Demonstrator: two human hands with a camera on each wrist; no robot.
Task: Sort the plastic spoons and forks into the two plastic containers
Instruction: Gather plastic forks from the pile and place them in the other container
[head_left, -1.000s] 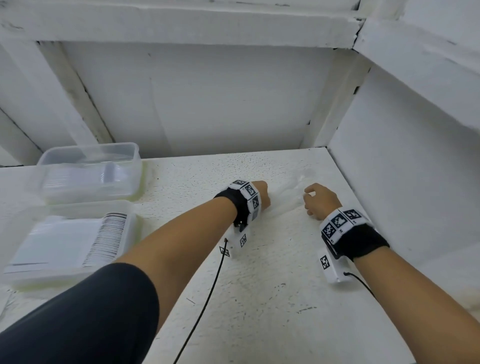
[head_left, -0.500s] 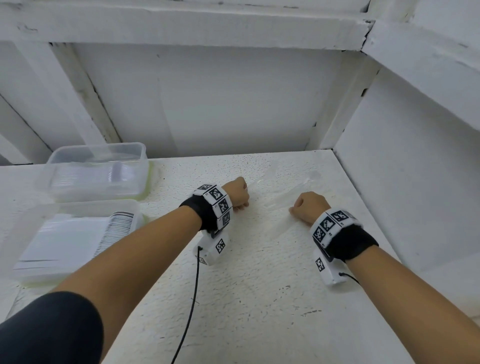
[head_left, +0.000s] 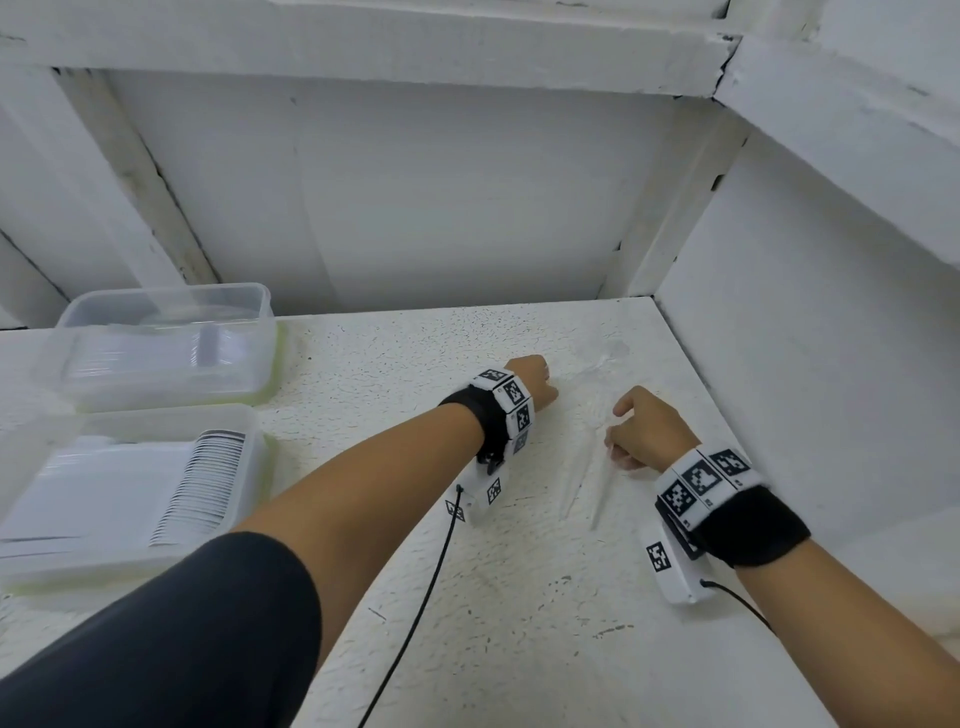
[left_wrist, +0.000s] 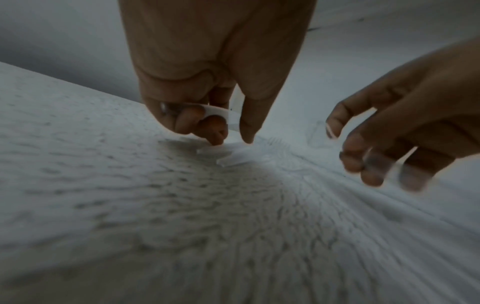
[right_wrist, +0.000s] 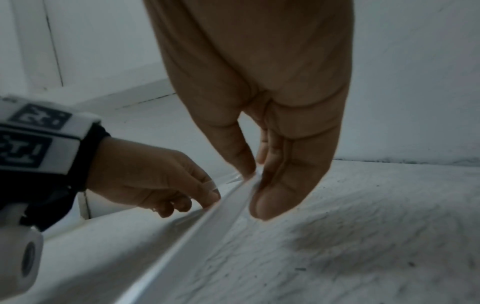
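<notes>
Left hand pinching a clear plastic utensil at the table, right hand pinching another clear utensil just beside it, 2 containers well apart at far left

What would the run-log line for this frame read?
left hand: pinches clear utensil | right hand: pinches clear utensil handle | containers: left, part-filled

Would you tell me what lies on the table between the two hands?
In the head view, clear plastic cutlery lies on the table between the left hand and right hand; spoons or forks, I cannot tell.
</notes>
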